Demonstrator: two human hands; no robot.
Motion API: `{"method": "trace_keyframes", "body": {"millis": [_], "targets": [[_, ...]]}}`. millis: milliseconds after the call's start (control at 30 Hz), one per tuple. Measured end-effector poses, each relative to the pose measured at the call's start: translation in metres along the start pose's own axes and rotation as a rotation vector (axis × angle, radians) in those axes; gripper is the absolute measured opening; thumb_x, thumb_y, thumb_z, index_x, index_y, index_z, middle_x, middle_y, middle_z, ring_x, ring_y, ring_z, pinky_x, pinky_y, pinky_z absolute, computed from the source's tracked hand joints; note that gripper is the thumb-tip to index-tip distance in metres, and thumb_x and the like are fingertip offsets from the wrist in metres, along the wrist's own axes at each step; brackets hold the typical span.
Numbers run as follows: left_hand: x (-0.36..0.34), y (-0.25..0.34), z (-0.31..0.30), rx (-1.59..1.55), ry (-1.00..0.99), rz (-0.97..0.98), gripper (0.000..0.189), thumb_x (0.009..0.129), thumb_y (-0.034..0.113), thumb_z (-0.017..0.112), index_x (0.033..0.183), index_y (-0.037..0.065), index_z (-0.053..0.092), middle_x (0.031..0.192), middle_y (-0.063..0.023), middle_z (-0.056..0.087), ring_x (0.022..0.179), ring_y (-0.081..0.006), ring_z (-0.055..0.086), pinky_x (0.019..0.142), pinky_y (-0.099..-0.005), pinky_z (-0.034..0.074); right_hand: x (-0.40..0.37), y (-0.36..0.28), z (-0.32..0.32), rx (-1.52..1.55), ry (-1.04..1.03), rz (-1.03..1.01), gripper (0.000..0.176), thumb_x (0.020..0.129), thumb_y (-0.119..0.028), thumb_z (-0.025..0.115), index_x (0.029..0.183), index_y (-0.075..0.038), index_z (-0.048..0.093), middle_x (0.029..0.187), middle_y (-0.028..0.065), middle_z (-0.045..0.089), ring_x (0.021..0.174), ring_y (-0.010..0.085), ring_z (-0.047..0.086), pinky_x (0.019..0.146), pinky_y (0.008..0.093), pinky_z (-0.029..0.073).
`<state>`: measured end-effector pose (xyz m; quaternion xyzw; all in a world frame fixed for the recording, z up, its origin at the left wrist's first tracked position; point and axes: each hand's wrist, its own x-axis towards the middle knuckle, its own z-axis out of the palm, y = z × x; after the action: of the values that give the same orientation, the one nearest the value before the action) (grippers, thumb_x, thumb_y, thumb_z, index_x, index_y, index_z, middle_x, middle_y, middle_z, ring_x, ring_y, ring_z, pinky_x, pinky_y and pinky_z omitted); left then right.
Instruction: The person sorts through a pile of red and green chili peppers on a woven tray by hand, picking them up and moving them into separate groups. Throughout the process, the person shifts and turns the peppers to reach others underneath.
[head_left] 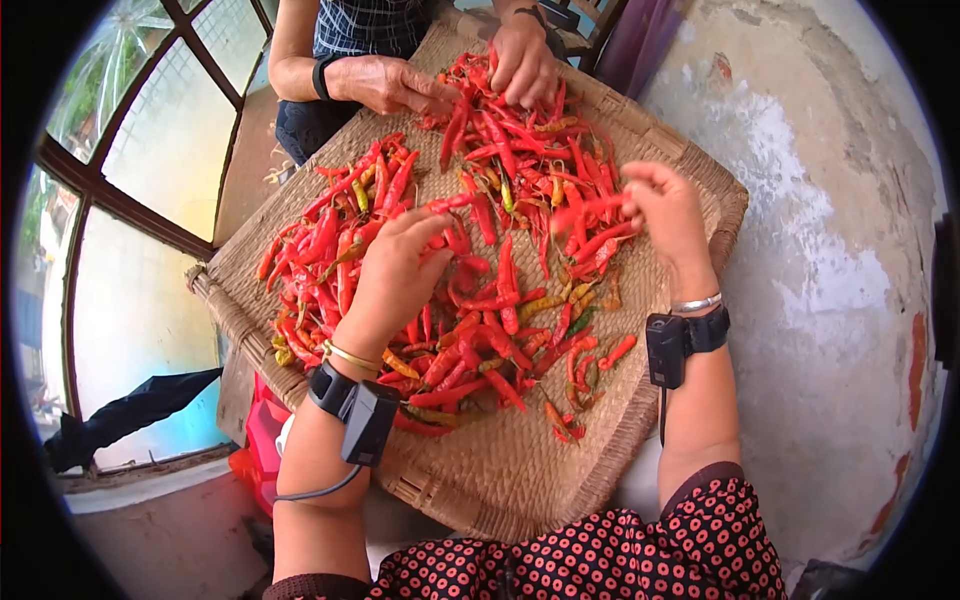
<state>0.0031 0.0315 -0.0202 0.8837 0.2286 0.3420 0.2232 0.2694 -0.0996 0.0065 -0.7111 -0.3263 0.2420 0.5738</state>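
Many red chili peppers [470, 350], with some yellow-green ones among them, lie in loose piles on a square woven tray [520, 470]. My left hand [400, 262] is over the left pile with its fingers curled, and a red chili pepper [452, 203] shows at its fingertips. Over the tray's right side, my right hand [668, 215] pinches another red chili pepper [598, 210] between thumb and fingers; that pepper is blurred. Wrist devices are strapped on both my forearms.
Across the tray, another person's hands [395, 85] handle peppers at the far pile. A framed window [150, 140] is at left, with a black folded umbrella [140, 412] below it. A red plastic object [262, 440] is beside the tray. A worn plaster wall [800, 200] stands at right.
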Motion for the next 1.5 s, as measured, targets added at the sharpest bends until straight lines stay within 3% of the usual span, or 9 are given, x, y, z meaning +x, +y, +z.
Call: {"method": "trace_keyframes", "body": {"millis": [100,200,333,433,800,900,1033,1333,1500], "targets": [[-0.003,0.013,0.005,-0.13,-0.263,-0.093,0.012,0.074,0.005,0.062,0.086,0.001,0.063,0.074,-0.0118,0.06,0.071,-0.0253,0.061,0.064,-0.034,0.047,0.003,0.005,0.002,0.085,0.159,-0.128,0.023,0.083,-0.002,0.051,0.105,0.002,0.057,0.079,0.0054,0.06,0.064,0.008,0.058,0.05,0.0196,0.045],[-0.013,0.02,0.017,-0.068,-0.428,-0.032,0.019,0.075,0.013,0.063,0.09,0.002,0.062,0.08,-0.0148,0.061,0.074,-0.0303,0.059,0.067,-0.0362,0.048,-0.003,-0.002,0.009,0.016,0.273,-0.128,0.027,0.082,-0.002,0.054,0.109,0.0,0.055,0.086,0.0072,0.059,0.066,0.0099,0.059,0.052,0.0203,0.046],[-0.02,0.027,0.018,-0.01,-0.68,-0.029,0.024,0.074,0.018,0.064,0.093,0.004,0.061,0.086,-0.014,0.059,0.082,-0.0315,0.058,0.072,-0.0384,0.048,-0.015,-0.002,0.028,-0.134,-0.259,-0.072,0.02,0.083,-0.01,0.055,0.1,-0.001,0.061,0.079,0.0034,0.062,0.064,0.0099,0.059,0.061,0.0247,0.048],[-0.024,0.021,0.023,-0.07,-0.665,0.022,0.023,0.072,0.018,0.064,0.091,0.004,0.06,0.086,-0.0125,0.058,0.082,-0.0311,0.057,0.073,-0.038,0.047,-0.023,0.01,0.051,-0.441,-0.703,-0.275,0.028,0.078,-0.018,0.06,0.103,-0.005,0.061,0.098,0.0146,0.06,0.091,0.0244,0.058,0.08,0.0335,0.046],[-0.016,0.027,0.022,-0.146,-0.887,-0.118,0.019,0.077,0.022,0.063,0.083,0.003,0.062,0.078,-0.0125,0.061,0.072,-0.0296,0.059,0.065,-0.0369,0.046,-0.028,0.026,0.073,-0.428,-0.685,-0.375,0.018,0.075,-0.004,0.057,0.091,-0.003,0.065,0.08,0.0094,0.058,0.079,0.0205,0.059,0.072,0.0304,0.047],[-0.016,0.032,0.019,-0.193,-0.566,-0.145,0.023,0.079,0.025,0.064,0.087,0.003,0.062,0.072,-0.0119,0.061,0.066,-0.0271,0.06,0.061,-0.0367,0.046,-0.035,0.001,0.07,-0.068,-0.591,0.055,0.02,0.076,0.003,0.053,0.092,-0.001,0.064,0.08,0.0057,0.059,0.074,0.0129,0.058,0.067,0.0253,0.047],[-0.024,0.022,0.033,-0.397,-0.413,-0.147,0.026,0.081,0.025,0.063,0.09,0.001,0.061,0.068,-0.0068,0.061,0.06,-0.0177,0.059,0.056,-0.0323,0.046,-0.042,0.005,0.075,0.017,-0.67,-0.122,0.025,0.077,0.004,0.054,0.1,-0.002,0.062,0.081,0.0025,0.058,0.074,0.0078,0.055,0.066,0.0227,0.046],[-0.003,0.016,0.008,-0.698,-0.56,-0.778,0.018,0.087,0.021,0.057,0.088,0.004,0.061,0.076,0.0017,0.06,0.059,-0.0036,0.053,0.053,-0.0189,0.044,-0.034,0.016,0.066,-0.255,-0.476,-0.116,0.037,0.081,-0.005,0.058,0.117,-0.001,0.051,0.075,-0.0007,0.053,0.057,0.0059,0.051,0.054,0.0214,0.044],[-0.001,0.003,0.014,-0.802,0.016,-0.513,0.031,0.08,0.021,0.064,0.1,-0.001,0.056,0.092,-0.0061,0.059,0.076,-0.0125,0.056,0.064,-0.0266,0.047,-0.044,0.025,0.068,-0.716,-0.753,-0.437,0.042,0.073,-0.008,0.062,0.114,-0.009,0.052,0.097,0.0182,0.054,0.091,0.0344,0.053,0.078,0.0388,0.044]]}}
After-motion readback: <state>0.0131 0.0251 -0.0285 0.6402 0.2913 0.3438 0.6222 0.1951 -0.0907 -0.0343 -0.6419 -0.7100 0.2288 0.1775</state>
